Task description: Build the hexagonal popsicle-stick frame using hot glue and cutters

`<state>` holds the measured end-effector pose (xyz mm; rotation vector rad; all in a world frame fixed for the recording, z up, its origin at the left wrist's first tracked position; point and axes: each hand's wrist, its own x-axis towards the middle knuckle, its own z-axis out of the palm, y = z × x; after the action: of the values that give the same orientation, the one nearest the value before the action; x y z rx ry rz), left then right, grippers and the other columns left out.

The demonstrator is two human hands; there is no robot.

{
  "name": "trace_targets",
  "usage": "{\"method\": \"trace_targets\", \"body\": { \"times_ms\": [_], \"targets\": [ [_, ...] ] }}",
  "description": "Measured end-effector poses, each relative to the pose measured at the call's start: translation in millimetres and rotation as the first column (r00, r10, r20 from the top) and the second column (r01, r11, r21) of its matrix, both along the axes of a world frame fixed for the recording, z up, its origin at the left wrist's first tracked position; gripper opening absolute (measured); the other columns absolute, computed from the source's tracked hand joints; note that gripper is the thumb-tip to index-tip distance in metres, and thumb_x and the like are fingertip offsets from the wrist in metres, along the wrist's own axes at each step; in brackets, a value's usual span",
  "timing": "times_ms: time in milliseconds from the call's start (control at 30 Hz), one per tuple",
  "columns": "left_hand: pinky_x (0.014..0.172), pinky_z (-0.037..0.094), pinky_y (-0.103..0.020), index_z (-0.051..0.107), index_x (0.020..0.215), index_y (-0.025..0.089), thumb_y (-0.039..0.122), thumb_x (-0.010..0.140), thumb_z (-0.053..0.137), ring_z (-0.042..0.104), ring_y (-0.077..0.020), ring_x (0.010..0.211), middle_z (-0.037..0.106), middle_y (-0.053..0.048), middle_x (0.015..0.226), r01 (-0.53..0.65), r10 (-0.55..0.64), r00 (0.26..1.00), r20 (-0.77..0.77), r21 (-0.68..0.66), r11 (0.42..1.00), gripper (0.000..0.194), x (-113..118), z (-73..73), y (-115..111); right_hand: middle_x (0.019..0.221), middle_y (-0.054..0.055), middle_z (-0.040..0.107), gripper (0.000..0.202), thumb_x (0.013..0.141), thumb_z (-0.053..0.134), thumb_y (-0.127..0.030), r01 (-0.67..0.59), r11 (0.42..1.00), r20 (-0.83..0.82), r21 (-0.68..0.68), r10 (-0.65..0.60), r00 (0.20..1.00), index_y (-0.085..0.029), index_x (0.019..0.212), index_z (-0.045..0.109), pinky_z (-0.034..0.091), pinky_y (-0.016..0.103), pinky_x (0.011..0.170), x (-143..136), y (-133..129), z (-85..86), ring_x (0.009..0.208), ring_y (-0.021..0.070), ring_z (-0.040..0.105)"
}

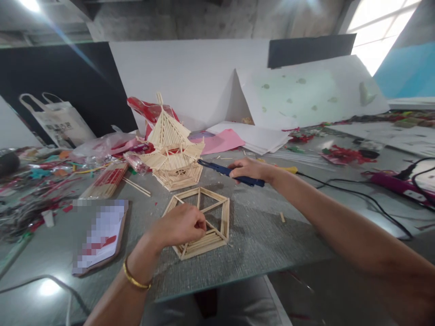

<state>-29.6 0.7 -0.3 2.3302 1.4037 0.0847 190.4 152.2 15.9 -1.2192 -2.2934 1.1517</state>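
Observation:
My left hand (pixel 183 224), a gold bangle on its wrist, is over a flat hexagonal frame of wooden sticks (pixel 224 217). Its fingers are closed in a pinch at the frame's inner sticks; what they hold is hidden. Several sticks fill the frame's near section, and thin spokes divide the rest. My right hand (pixel 249 170) grips a long dark blue hand tool (pixel 217 168) with a slim dark tip pointing left. That tip lies close to the right side of a pagoda-like stick model (pixel 170 156), which stands behind the frame.
A phone (pixel 102 240) lies to the left, near a packet of sticks (pixel 105 181) and two loose sticks (pixel 136 186). Behind my right hand lies a yellow-handled tool (pixel 288 170) with a black cord. A purple power strip (pixel 397 186) is at the right.

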Motion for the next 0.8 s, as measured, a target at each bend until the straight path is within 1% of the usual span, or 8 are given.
{"method": "trace_targets", "body": {
  "times_ms": [67,200,333,433,567,667,733,800],
  "targets": [
    [0.056,0.036,-0.021,0.07,0.071,0.019,0.017,0.067,0.047,0.055,-0.0117,0.061,0.067,-0.001,0.067,-0.004,0.004,1.0,-0.01,0.004,1.0,0.023,1,0.7,0,0.078,0.004,0.062,0.03,0.066,0.058,-0.038,-0.009,0.997,-0.112,-0.082,0.0,0.994,-0.015,0.085,0.06,0.044,0.021,0.048,-1,-2,1.1,0.061,0.0137,0.059],
    [0.058,0.037,-0.022,0.07,0.073,0.019,0.016,0.068,0.046,0.056,-0.0121,0.064,0.068,-0.001,0.071,-0.002,0.002,1.0,-0.023,0.016,1.0,0.025,2,1.6,-1,0.075,0.005,0.062,0.03,0.066,0.057,-0.04,-0.083,0.985,-0.266,-0.149,0.041,0.963,-0.013,0.079,0.058,0.048,0.023,0.053,3,-3,4.1,0.062,0.0152,0.061],
    [0.059,0.036,-0.023,0.069,0.074,0.019,0.017,0.069,0.045,0.056,-0.0121,0.064,0.068,-0.001,0.071,0.009,-0.009,0.999,-0.034,0.005,1.0,0.025,2,1.1,-1,0.069,0.004,0.061,0.029,0.067,0.058,-0.038,-0.098,0.976,-0.234,-0.196,0.05,0.971,-0.012,0.08,0.058,0.047,0.022,0.051,10,-2,8.9,0.06,0.0156,0.062],
    [0.061,0.037,-0.023,0.069,0.075,0.019,0.018,0.07,0.045,0.056,-0.012,0.065,0.068,-0.001,0.073,0.023,-0.022,0.999,-0.036,0.011,1.0,0.025,2,0.3,-1,0.067,0.004,0.061,0.028,0.069,0.058,-0.036,-0.103,0.975,-0.208,-0.196,0.061,0.976,-0.011,0.081,0.059,0.048,0.022,0.051,14,0,10.0,0.059,0.0152,0.061],
    [0.058,0.036,-0.022,0.069,0.075,0.019,0.018,0.07,0.046,0.056,-0.0113,0.064,0.068,-0.001,0.072,0.026,-0.026,0.999,-0.037,0.003,1.0,0.024,1,-1.0,0,0.072,0.007,0.064,0.027,0.073,0.055,-0.034,-0.147,0.959,-0.288,-0.242,0.074,0.955,-0.01,0.084,0.061,0.05,0.025,0.058,16,4,7.4,0.062,0.016,0.062],
    [0.058,0.035,-0.022,0.069,0.074,0.019,0.018,0.069,0.046,0.055,-0.0111,0.063,0.067,0.0,0.071,0.026,-0.026,0.999,-0.037,0.005,1.0,0.024,0,-1.3,0,0.079,0.009,0.065,0.024,0.075,0.052,-0.03,-0.198,0.928,-0.427,-0.316,0.047,0.903,-0.011,0.087,0.059,0.052,0.028,0.066,17,5,5.9,0.07,0.0173,0.061],
    [0.059,0.035,-0.022,0.068,0.074,0.019,0.018,0.069,0.046,0.055,-0.0112,0.064,0.067,0.0,0.072,0.023,-0.023,0.999,-0.043,-0.001,1.0,0.023,1,-0.6,-1,0.083,0.009,0.065,0.023,0.073,0.052,-0.028,-0.221,0.91,-0.538,-0.351,-0.003,0.843,-0.013,0.089,0.057,0.053,0.031,0.068,16,4,6.2,0.075,0.019,0.061],
    [0.06,0.036,-0.022,0.068,0.075,0.019,0.019,0.069,0.046,0.056,-0.0116,0.067,0.067,0.0,0.074,0.013,-0.013,0.999,-0.05,-0.004,1.0,0.022,1,0.8,-2,0.083,0.009,0.065,0.023,0.072,0.051,-0.026,-0.249,0.889,-0.624,-0.384,-0.051,0.779,-0.014,0.091,0.055,0.053,0.033,0.068,16,3,7.4,0.075,0.0199,0.06]
  ]
}}
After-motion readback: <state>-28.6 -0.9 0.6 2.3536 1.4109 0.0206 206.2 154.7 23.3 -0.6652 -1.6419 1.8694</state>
